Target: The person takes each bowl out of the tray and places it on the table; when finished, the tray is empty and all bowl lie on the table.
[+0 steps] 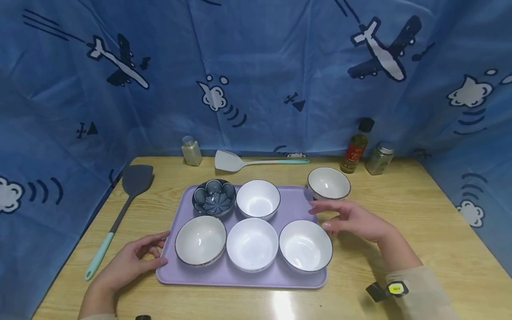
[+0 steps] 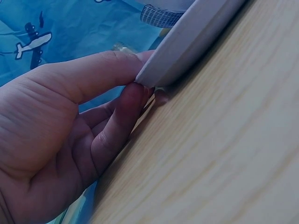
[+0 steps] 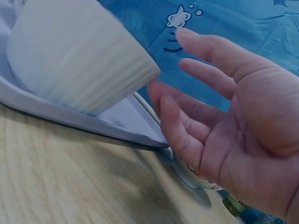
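Observation:
A purple tray [image 1: 300, 281] lies on the table with several bowls on it. My left hand [image 1: 134, 258] pinches the tray's left edge, thumb on the rim and fingers below it in the left wrist view. My right hand [image 1: 354, 220] is spread and holds nothing, at the tray's right edge. Closest to it on the tray is a dark-rimmed white bowl [image 1: 306, 246], with ribbed sides in the right wrist view. In the front row are also a white bowl [image 1: 252, 244] and a cream bowl [image 1: 201, 241]; behind stand a dark blue patterned bowl [image 1: 214, 198] and another white bowl [image 1: 258, 198].
Off the tray, a cream bowl [image 1: 329, 183] stands just beyond my right hand. Behind it are an oil bottle [image 1: 354, 151] and a spice jar [image 1: 379, 159]. A white-headed spatula [image 1: 230, 162] and a shaker [image 1: 192, 152] are at the back, a dark spatula [image 1: 137, 180] at left.

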Demonstrator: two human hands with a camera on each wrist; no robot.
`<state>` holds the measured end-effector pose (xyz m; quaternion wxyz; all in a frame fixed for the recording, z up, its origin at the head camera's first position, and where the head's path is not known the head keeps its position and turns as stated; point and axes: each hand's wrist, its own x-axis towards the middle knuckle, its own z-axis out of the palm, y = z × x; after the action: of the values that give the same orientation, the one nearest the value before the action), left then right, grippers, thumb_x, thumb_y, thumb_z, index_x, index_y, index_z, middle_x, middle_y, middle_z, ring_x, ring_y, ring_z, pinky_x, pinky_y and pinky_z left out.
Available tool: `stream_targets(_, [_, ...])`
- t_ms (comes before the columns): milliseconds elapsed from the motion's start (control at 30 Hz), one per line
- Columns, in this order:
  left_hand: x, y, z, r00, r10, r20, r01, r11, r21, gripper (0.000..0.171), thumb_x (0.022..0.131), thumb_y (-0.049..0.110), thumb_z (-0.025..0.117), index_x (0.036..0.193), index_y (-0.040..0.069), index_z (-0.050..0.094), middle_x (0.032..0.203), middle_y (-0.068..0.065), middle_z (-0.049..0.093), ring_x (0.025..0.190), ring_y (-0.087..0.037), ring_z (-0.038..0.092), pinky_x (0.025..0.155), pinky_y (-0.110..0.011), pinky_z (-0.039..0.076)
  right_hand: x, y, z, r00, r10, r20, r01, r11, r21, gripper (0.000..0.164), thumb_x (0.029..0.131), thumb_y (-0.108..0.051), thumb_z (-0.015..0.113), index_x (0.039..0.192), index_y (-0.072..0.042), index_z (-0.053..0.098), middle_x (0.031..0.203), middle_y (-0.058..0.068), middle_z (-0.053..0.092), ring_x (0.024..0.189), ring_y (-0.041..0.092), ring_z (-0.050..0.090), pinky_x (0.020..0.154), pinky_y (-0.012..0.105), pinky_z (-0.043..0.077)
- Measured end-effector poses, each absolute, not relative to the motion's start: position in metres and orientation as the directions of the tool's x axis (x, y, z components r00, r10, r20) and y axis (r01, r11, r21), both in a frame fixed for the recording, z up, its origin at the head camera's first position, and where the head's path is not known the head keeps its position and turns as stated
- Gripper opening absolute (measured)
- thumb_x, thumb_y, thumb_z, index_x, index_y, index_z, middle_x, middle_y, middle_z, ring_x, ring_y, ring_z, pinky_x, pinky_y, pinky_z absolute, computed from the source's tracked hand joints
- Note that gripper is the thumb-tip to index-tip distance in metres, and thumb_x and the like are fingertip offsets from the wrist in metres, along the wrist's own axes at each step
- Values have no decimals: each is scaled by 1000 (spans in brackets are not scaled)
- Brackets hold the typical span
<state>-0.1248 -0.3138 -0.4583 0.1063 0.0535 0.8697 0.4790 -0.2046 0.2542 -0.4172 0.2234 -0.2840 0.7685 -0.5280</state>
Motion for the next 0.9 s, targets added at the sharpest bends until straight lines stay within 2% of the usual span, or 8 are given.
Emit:
stream_targets(100, [-125,-313,-459,-972,185,-147,-24,543,839,66,84,27,80,143,11,54,117,-11,64,91,-10,62,81,-18,45,-205,254,-419,-699,-713,-64,-201,282,-938,59,97,-8,63,150,0,40,145,27,49,83,20,66,72,35,57])
stream_targets(200, [-124,-312,-459,-973,168,-159,-43,546,837,67,83,29,82,142,12,55,116,-10,64,91,-10,62,81,-18,46,-205,253,-422,-669,-739,-79,-192,274,-942,59,96,-7,64,149,3,40,148,30,43,71,21,66,67,37,57])
stream_targets(333, [-125,-312,-458,-974,179,-142,-22,546,838,67,84,27,81,143,11,54,116,-11,64,91,-10,61,80,-18,45,-204,251,-426,-647,-755,-104,-181,284,-941,58,95,-8,66,147,1,44,149,29,42,66,17,65,64,36,57])
stream_targets(500, [-124,-312,-457,-972,199,-128,-4,525,851,65,85,24,80,143,10,54,116,-12,64,90,-8,61,80,-18,46,-203,249,-430,-600,-787,-143,-128,271,-954,57,96,-7,64,149,-3,43,139,14,55,79,13,66,63,37,58])
stream_targets(600, [-124,-313,-457,-970,208,-125,2,523,852,65,86,24,79,144,9,53,117,-12,64,90,-9,61,80,-18,46,-203,249,-432,-583,-797,-158,-85,253,-964,59,96,-6,62,151,-3,40,140,9,55,94,16,67,63,42,59])
stream_targets(700, [-124,-313,-458,-972,193,-137,-14,531,847,66,85,25,80,143,11,54,116,-11,64,90,-9,61,80,-18,46,-202,248,-432,-582,-795,-170,-55,247,-968,61,97,-7,61,153,-4,37,149,15,46,101,20,67,63,48,58])
stream_targets(800, [-124,-313,-459,-973,185,-138,-17,541,841,67,84,27,81,143,11,54,116,-10,64,90,-10,62,80,-18,46,-201,248,-431,-582,-794,-176,-40,245,-969,63,97,-7,61,154,-5,34,153,26,34,95,23,68,63,49,58])
stream_targets(900, [-124,-312,-459,-974,178,-139,-21,543,839,67,84,28,81,143,11,54,116,-10,64,91,-11,62,80,-19,46,-201,247,-430,-581,-795,-175,-33,238,-971,64,97,-6,60,155,-6,33,153,28,32,86,23,70,62,48,58])
